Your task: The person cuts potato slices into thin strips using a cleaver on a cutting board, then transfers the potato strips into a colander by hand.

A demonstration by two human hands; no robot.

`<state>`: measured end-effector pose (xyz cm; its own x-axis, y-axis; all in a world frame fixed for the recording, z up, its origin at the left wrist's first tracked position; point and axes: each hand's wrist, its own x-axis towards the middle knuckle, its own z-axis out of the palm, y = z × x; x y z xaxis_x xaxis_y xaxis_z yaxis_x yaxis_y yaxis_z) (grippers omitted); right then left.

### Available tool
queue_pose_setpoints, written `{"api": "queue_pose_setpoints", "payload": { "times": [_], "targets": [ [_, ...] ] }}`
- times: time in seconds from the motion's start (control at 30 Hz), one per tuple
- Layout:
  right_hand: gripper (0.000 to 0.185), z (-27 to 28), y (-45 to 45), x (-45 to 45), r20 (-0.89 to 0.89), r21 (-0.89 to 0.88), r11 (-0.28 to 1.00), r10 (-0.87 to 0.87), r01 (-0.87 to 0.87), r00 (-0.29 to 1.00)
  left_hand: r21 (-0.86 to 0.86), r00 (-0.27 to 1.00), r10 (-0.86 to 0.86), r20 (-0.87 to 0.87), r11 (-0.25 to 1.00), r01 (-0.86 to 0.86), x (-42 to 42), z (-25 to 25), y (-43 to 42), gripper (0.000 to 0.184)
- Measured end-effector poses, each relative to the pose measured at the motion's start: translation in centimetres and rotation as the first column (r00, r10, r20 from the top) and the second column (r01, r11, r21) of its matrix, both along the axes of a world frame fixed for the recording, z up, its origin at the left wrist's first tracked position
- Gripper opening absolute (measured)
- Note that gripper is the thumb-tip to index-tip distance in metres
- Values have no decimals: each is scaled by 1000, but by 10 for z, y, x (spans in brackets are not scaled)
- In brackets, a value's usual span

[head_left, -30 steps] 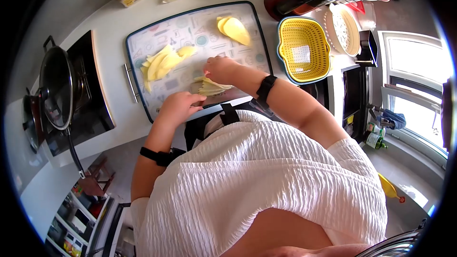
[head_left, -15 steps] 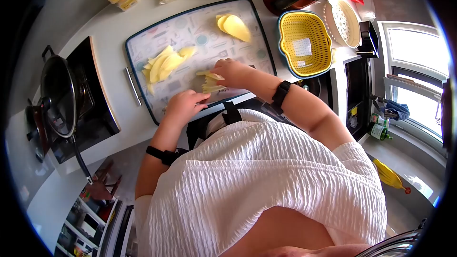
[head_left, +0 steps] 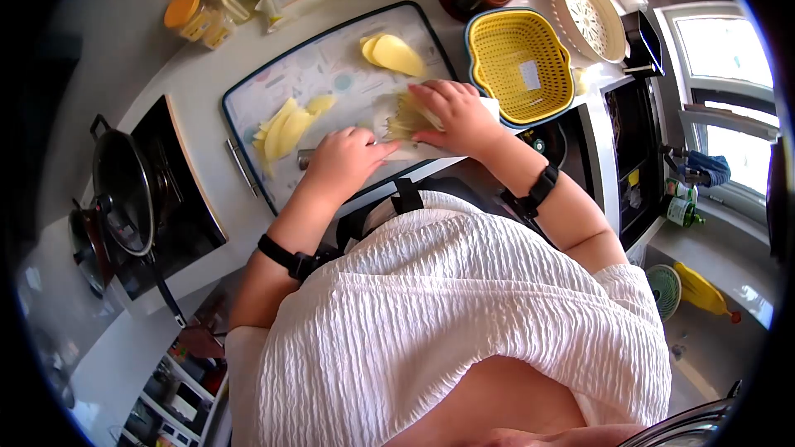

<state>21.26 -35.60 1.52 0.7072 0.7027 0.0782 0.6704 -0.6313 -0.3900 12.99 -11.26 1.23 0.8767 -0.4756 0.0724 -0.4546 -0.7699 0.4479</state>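
Observation:
My left hand (head_left: pixel 346 164) is closed round a kitchen knife whose metal handle end (head_left: pixel 305 159) sticks out to its left. The blade is mostly hidden; a pale flat piece showing right of my right hand may be its far end. My right hand (head_left: pixel 457 120) curves its thumb and fingers round a pile of pale yellow potato strips (head_left: pixel 404 118), slightly blurred. Left of them, a heap of potato slices (head_left: pixel 286 131) lies on the patterned cutting board (head_left: pixel 344 50). A smaller stack of slices (head_left: pixel 393 55) sits toward the board's far right.
A yellow basket (head_left: pixel 517 50) in a blue bowl stands right of the board, with a cream strainer (head_left: pixel 590 18) beyond. At the left is a lidded pan (head_left: pixel 124 186) on the hob. Jars (head_left: pixel 192 15) and a wipes packet (head_left: pixel 294 2) line the back.
My left hand has moved right and up and now holds the knife handle. My right hand has shifted right, its fingers opening wider round the strips. The view has turned slightly.

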Motion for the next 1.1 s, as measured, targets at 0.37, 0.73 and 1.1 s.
{"api": "queue_pose_setpoints", "payload": {
  "times": [0.37, 0.73, 1.1],
  "targets": [
    [67, 21, -119, 32, 88, 101, 980, -181, 172, 980, 27, 945, -326, 31, 945, 325, 116, 11, -109, 31],
    [46, -19, -164, 86, -124, 18, 925, -375, 380, 919, 74, 943, -333, -11, 940, 333, 136, 2, -139, 34],
    [21, -28, -185, 95, -80, 293, 930, -205, 220, 975, 82, 948, -297, -114, 948, 307, 129, 3, -127, 33]
  ]
}}
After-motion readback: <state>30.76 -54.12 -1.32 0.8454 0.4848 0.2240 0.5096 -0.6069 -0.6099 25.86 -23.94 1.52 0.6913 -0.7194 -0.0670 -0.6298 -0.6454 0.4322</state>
